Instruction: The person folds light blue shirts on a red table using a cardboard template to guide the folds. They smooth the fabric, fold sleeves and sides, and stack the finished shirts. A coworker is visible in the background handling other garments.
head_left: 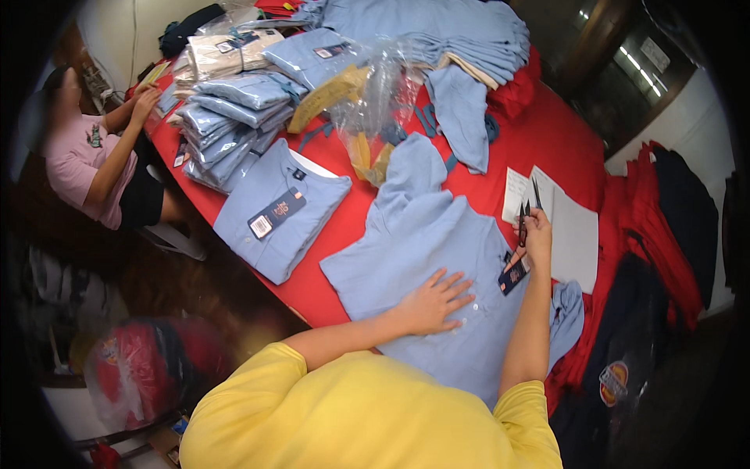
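Head view, the only one. Blue garment [437,234] lies spread and loosely rumpled on the red-covered table [558,148], right in front of me. My left hand [439,303] rests flat on it, palm down, fingers spread, pressing rather than gripping, just beside a few small pale buttons. My right hand [536,234] is closed round dark scissors [523,222], points away from me, above the garment's right edge. Whether the blades are parted, I cannot tell.

Dark hang tag [513,275] lies near my right wrist; its tie is too small to make out. White papers [576,246] sit just beyond that hand.

Handling, by judgement: cloth looks light, soft and limp, no stiffness of its own; likely to slide or bunch if pulled from one point. Not fragile in bulk, but points could nick it. Best hold: flat palm for steadying, as now; for lifting, both shoulder areas, cloth pinched in folds. Tag seems stiff card, best taken by its edge. Scissors want holding by the handles.

To the left, folded blue shirt [285,211], neat, apart from mine.
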Available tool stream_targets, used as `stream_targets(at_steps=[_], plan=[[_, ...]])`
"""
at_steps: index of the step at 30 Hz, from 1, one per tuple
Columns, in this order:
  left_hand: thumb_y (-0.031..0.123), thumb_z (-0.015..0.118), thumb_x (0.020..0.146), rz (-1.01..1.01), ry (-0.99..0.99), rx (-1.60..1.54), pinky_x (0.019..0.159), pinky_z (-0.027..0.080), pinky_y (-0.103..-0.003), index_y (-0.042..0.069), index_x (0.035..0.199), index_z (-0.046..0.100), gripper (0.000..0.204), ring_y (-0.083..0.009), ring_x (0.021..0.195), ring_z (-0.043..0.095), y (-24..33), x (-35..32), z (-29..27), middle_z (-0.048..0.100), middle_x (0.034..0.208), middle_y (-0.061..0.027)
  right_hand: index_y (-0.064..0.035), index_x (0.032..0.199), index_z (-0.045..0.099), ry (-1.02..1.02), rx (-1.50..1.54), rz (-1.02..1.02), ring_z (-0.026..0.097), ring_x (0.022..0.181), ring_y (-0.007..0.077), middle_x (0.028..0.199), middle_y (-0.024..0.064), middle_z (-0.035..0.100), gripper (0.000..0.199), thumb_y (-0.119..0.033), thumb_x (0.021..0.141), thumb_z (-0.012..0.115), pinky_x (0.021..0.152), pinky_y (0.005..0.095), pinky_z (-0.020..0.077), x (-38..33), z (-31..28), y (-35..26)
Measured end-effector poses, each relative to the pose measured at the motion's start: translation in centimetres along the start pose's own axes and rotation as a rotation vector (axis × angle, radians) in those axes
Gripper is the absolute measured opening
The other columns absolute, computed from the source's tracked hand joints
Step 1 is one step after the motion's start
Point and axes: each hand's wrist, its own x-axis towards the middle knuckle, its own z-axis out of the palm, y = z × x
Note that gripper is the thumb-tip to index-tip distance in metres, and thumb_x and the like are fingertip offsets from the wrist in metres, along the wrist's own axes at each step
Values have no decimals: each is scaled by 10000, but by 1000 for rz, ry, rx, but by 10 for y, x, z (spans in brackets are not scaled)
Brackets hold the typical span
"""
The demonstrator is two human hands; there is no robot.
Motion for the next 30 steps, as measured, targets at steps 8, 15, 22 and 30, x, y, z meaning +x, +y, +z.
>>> stream_targets(at_steps=[8, 15, 22, 30], plan=[[482, 547, 879, -83, -10, 70, 1148, 190, -517, 68, 1386, 446, 662, -300, 1400, 293, -1, -4, -6, 396, 1473, -109, 16, 1167, 563, -154, 228, 235, 515, 712, 74, 852, 1, 571, 304, -76, 883, 618, 642, 239, 466, -185, -19, -43], [117, 574, 860, -92, 121, -234, 1091, 290, -479, 42, 1274, 525, 423, -314, 1277, 440, 0, 10, -2, 539, 1315, -105, 7, 1039, 637, -44, -323, 151, 553, 743, 109, 861, 26, 603, 250, -18, 793, 673, 692, 246, 457, -273, -33, -5], [-32, 565, 798, -74, 171, -352, 1005, 389, -402, 43, 1209, 553, 418, -314, 1195, 496, 10, 19, 4, 578, 1219, -132, 25, 950, 627, 50, -364, 46, 620, 804, 197, 907, 104, 631, 183, -47, 792, 685, 738, 299, 487, -250, 13, -22], [29, 602, 815, -43, 126, -250, 1039, 361, -432, 89, 1238, 563, 430, -309, 1199, 500, 1, 18, 8, 594, 1217, -122, -16, 1023, 609, 46, -480, -5, 594, 770, 181, 897, 73, 619, 340, -123, 742, 766, 724, 287, 482, -235, 41, -3]])
